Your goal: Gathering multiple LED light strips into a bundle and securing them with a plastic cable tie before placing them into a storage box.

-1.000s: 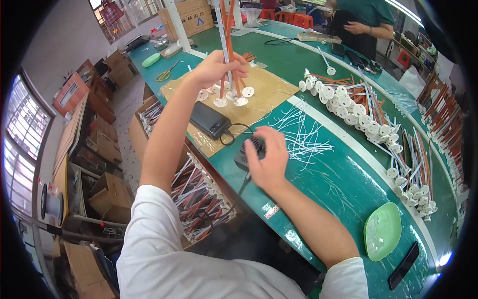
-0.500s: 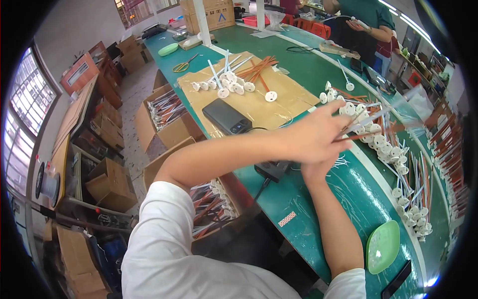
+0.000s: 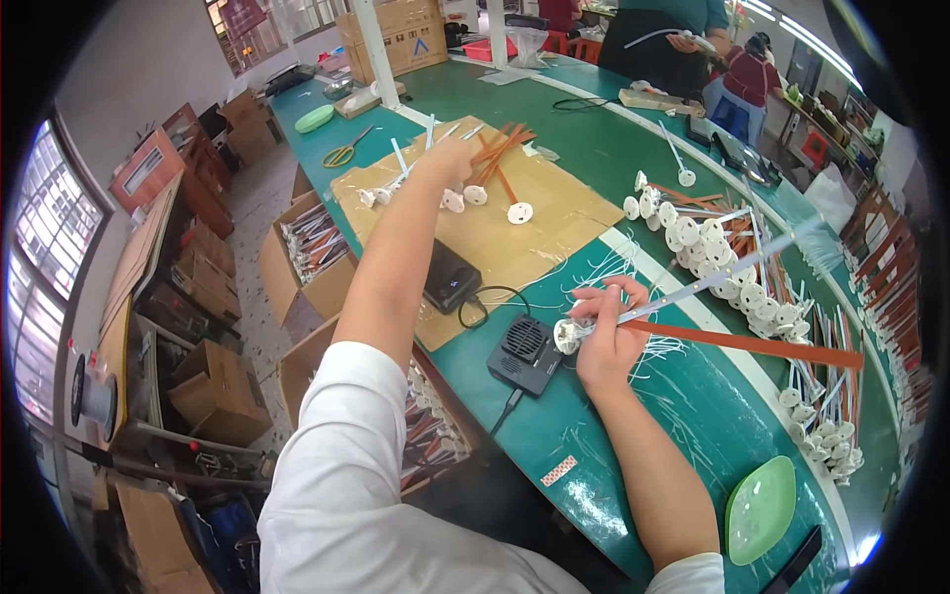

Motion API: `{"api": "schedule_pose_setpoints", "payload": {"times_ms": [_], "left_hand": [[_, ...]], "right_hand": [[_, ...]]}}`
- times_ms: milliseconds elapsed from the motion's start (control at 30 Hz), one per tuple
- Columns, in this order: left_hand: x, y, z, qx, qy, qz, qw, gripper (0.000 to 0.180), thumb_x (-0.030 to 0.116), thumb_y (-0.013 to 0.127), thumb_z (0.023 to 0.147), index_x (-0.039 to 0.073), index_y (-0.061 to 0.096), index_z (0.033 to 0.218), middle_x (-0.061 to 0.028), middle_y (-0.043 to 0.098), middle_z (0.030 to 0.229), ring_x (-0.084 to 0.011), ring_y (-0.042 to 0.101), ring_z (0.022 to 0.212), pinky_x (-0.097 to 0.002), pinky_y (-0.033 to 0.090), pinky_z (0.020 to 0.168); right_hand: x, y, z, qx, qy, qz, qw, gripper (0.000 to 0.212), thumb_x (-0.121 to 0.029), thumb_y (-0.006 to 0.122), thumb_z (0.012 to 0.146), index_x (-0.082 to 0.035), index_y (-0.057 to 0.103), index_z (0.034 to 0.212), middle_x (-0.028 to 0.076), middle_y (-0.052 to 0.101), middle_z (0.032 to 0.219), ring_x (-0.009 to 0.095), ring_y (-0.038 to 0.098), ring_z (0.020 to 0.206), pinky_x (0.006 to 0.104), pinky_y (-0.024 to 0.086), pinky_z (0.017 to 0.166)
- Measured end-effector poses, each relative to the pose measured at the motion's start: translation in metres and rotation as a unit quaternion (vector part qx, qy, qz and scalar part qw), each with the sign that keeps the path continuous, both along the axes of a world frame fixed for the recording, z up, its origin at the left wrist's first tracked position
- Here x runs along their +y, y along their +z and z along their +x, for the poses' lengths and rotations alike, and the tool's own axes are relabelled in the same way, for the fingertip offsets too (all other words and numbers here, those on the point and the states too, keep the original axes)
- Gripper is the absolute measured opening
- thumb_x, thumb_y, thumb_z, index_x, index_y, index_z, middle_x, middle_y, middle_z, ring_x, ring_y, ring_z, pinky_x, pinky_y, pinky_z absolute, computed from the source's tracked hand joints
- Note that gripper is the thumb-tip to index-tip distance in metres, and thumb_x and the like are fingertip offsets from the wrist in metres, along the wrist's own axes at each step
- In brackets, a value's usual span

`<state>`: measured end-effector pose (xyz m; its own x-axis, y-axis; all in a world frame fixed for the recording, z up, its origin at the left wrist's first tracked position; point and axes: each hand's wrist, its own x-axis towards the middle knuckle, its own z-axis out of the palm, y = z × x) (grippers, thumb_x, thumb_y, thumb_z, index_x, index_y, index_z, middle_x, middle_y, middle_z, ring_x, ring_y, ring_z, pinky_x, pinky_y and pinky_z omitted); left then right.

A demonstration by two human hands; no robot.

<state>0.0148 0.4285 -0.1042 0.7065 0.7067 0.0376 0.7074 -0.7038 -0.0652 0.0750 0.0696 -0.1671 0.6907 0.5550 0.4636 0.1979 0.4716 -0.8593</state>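
Note:
My right hand [image 3: 611, 342] is closed round a white round-capped LED strip assembly [image 3: 566, 337]. From it a pale strip dotted with small chips [image 3: 727, 271] and a flat brown strip [image 3: 742, 341] stretch away to the right. My left hand [image 3: 452, 161] is stretched far forward over a brown cardboard sheet [image 3: 554, 223], at a cluster of similar white-capped pieces [image 3: 452, 201]; its fingers are hidden or too indistinct to read. One brown strip with a white cap [image 3: 520, 213] lies just right of that cluster. A black fan-grilled device [image 3: 524, 354] stands left of my right hand.
A black power bank [image 3: 452, 277] lies beneath my left forearm. More white-capped strips [image 3: 712, 243] are heaped along the right. Thin white wire scraps [image 3: 658, 351], a green tray [image 3: 760, 510] and yellow-handled scissors [image 3: 339, 156] lie on the green table. Strip-filled boxes [image 3: 315, 243] stand left. Other people are at the back.
My left hand has left my right hand and reached forward to the cluster on the cardboard. My right hand has come slightly nearer and left, and the strips it holds show plainly.

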Motion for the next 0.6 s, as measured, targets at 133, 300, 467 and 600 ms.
{"api": "schedule_pose_setpoints", "payload": {"times_ms": [133,300,467,600], "left_hand": [[0.007,0.006,0.000,0.038,0.000,0.008,0.999,0.026,0.009,0.059,0.077,-0.005,0.068,0.097,-0.0251,0.066,0.102,-0.0360,0.064,0.099,-0.0407,0.052,0.083],[-0.020,0.030,-0.010,0.033,0.060,0.075,0.995,0.025,0.006,0.055,0.080,0.002,0.070,0.100,-0.0199,0.068,0.105,-0.0333,0.066,0.100,-0.0430,0.053,0.082],[-0.035,0.069,-0.023,0.169,0.123,0.198,0.958,0.024,0.018,0.059,0.086,0.014,0.072,0.106,-0.0062,0.069,0.111,-0.0248,0.066,0.101,-0.0503,0.052,0.078],[-0.040,0.116,-0.046,0.097,0.137,0.310,0.936,0.021,0.015,0.059,0.085,0.010,0.073,0.100,-0.0088,0.072,0.098,-0.0275,0.070,0.090,-0.0485,0.052,0.072]], "right_hand": [[0.002,0.000,0.000,0.005,0.003,0.003,1.000,0.018,-0.019,0.041,0.102,-0.001,0.042,0.105,0.007,0.061,0.065,0.017,0.065,0.082,0.0278,0.048,0.073],[0.000,0.001,0.001,0.009,-0.006,0.013,1.000,0.017,-0.018,0.042,0.101,-0.002,0.045,0.098,0.006,0.060,0.063,0.016,0.064,0.078,0.0264,0.048,0.070],[0.000,0.003,0.001,0.014,0.001,0.030,0.999,0.017,-0.016,0.046,0.099,0.001,0.049,0.099,0.009,0.062,0.075,0.010,0.057,0.059,0.0236,0.046,0.056],[-0.005,0.014,0.001,0.020,0.010,-0.025,0.999,0.020,-0.019,0.046,0.100,0.001,0.050,0.098,0.006,0.059,0.060,0.014,0.063,0.065,0.0254,0.048,0.057]]}}
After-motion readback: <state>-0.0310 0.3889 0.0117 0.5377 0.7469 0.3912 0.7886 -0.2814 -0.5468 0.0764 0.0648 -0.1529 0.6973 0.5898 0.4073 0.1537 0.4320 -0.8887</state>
